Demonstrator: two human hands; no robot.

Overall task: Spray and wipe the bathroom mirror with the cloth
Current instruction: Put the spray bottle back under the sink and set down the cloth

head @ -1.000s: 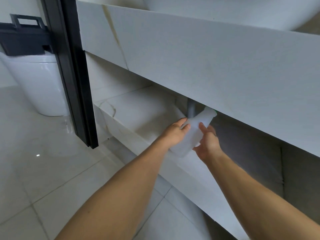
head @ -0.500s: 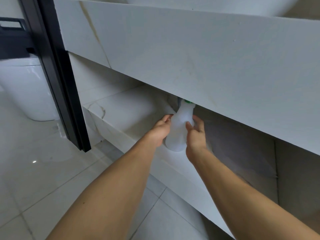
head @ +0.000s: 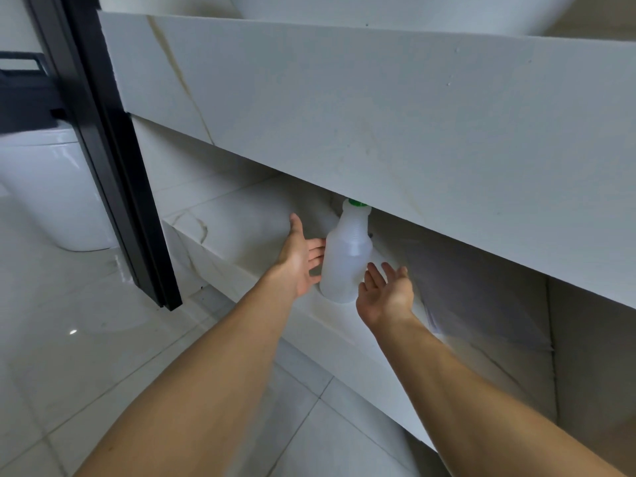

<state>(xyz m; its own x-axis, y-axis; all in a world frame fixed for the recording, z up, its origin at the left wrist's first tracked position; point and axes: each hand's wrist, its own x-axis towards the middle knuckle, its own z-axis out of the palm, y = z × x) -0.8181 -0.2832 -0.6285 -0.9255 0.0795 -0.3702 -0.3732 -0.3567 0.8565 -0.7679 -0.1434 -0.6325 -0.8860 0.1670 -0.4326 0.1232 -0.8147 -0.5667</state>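
A translucent white spray bottle (head: 346,256) with a green collar stands upright on the lower marble shelf (head: 241,218) under the vanity; its spray head is hidden behind the vanity's front panel. My left hand (head: 299,256) is open just left of the bottle, fingers straight and pointing at it. My right hand (head: 387,292) is open at the bottle's lower right, palm up, fingers spread. Neither hand holds the bottle. No cloth or mirror is in view.
The thick marble vanity front (head: 378,125) overhangs the shelf, with a white basin (head: 395,12) above. A black door frame (head: 113,160) stands on the left, with a white toilet (head: 44,194) and a black item beyond it. Glossy floor tiles (head: 86,356) lie below.
Both hands held the tilted bottle a second ago, stood it upright on the shelf, and have now let go and opened beside it.
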